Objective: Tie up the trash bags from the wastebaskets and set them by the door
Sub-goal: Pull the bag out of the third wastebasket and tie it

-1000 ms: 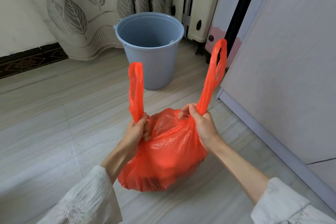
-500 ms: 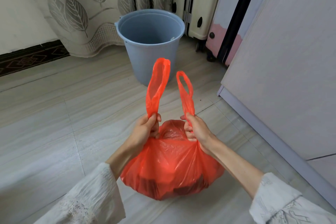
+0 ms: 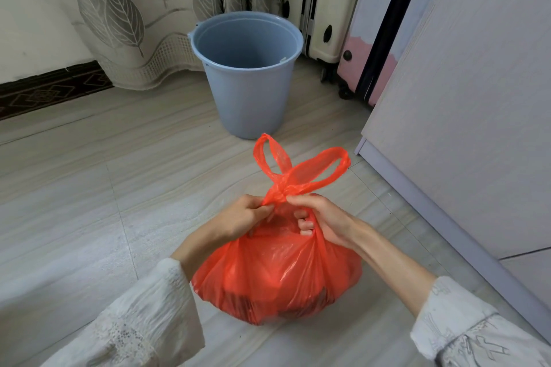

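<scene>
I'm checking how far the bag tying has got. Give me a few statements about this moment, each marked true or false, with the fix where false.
1. Both hands pinch the orange bag where its handles cross. True: left hand and right hand meet at the twist.
2. The blue bucket lies tipped on its side. False: it stands upright behind the bag.
3. The two handle loops stick up above the grip. True.
4. The bag hangs in the air. False: it rests on the floor.
5. A liner shows in the bucket. False: its inside looks bare.

Bright, even light; edges bend outward.
</scene>
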The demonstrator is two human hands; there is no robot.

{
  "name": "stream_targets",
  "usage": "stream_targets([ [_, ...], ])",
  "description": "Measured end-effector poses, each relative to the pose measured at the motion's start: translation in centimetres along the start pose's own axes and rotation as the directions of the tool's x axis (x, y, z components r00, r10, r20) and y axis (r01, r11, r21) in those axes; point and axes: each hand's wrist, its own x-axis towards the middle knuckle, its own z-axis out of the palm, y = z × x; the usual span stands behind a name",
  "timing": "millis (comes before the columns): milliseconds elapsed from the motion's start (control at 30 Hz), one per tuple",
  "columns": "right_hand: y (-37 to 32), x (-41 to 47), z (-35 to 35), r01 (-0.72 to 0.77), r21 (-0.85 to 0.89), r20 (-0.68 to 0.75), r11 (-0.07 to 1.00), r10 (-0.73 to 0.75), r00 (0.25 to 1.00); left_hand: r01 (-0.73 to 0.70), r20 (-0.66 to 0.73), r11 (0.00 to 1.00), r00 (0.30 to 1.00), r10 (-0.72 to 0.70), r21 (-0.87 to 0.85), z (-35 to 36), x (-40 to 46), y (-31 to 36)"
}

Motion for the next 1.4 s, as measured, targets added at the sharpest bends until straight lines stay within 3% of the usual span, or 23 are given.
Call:
stream_targets([
  [67,0.2,0.0,0.2,0.049,0.016,0.007,0.999,-0.049,0.999,-0.012,0.021,0.987,1.000,0.009,0.158,0.3,0.1,0.3],
  [167,0.3,0.6,0.2,0.159,0.172,-0.167,0.972,-0.130,0.977,-0.023,0.054,0.976,0.998,0.012,0.219,0.5,0.0,0.9],
  [267,0.0,0.7,-0.5,0.132,0.395,-0.157,0.909,-0.075,0.985,0.101,0.076,0.994,0.992,-0.098,-0.034,-0.2,-0.1,0.2],
  [333,0.0,0.4,-0.8,0.085,0.439,-0.109,0.894,-0.041,0.993,0.162,0.126,0.968,0.982,-0.140,-0.189,-0.6,-0.2,-0.3],
  [433,0.2,0.2,-0.6,0.082,0.259,-0.112,0.963,-0.055,0.992,0.227,0.193,0.899,0.967,-0.164,-0.374,-0.9,-0.4,-0.3],
  [500,0.0,0.0,-0.2,0.108,-0.020,-0.201,0.994,-0.110,0.973,0.284,0.234,0.823,0.954,-0.189,-0.492,-1.1,-0.4,0.1],
  [600,-0.4,-0.4,-0.3,0.087,-0.482,-0.248,0.872,-0.231,0.941,0.296,0.252,0.726,0.952,-0.173,-0.621,-1.4,-0.3,0.5],
  [700,-0.8,-0.4,-0.8,0.101,-0.693,-0.228,0.714,-0.350,0.909,0.264,0.262,0.714,0.958,-0.116,-0.648,-1.7,-0.3,0.4],
  [833,-1.0,-0.4,-0.4,0.073,-0.721,-0.350,0.689,-0.453,0.820,0.201,0.261,0.850,0.962,-0.078,-0.486,-2.0,-0.2,0.2],
  [933,-1.2,-0.5,-0.3,0.108,-0.659,-0.430,0.744,-0.491,0.758,0.157,0.243,0.888,0.968,-0.052,-0.432,-2.1,0.1,0.4],
  [1067,-1.4,-0.5,0.0,0.146,-0.553,-0.505,0.820,-0.470,0.724,0.211,0.183,0.871,0.973,-0.142,-0.444,-2.3,0.1,0.3],
  [1167,-1.4,-0.7,0.2,0.195,-0.476,-0.530,0.857,-0.457,0.715,0.160,0.088,0.910,0.987,-0.136,-0.383,-1.7,0.2,0.1],
  [1400,-1.0,-0.5,0.3,0.247,-0.580,-0.491,0.776,-0.575,0.654,0.230,0.180,0.831,0.971,-0.159,-0.507,-1.2,0.8,0.3],
])
